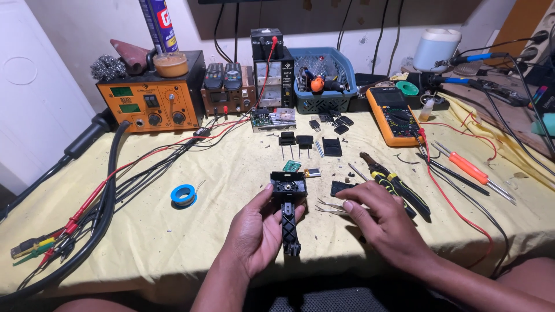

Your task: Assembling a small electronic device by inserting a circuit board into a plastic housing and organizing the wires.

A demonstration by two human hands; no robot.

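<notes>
My left hand [257, 231] holds a black plastic housing [289, 202] upright over the yellow cloth, its open boxy head at the top and a narrow ribbed stem below. My right hand [378, 222] rests on the cloth just right of it, fingers closed on metal tweezers [330, 206] whose tips point left toward the housing. A small green circuit board [292, 166] and a small flat battery [312, 172] lie just behind the housing. A flat black plastic piece [341, 188] lies by my right fingers.
Black-and-yellow pliers [396, 185] and orange screwdrivers [471, 170] lie to the right. A yellow multimeter [394, 115], an orange soldering station [149, 104], a bench power supply [273, 75], a blue basket [324, 78], a blue solder spool [184, 195] and red and black leads [87, 208] surround the work spot.
</notes>
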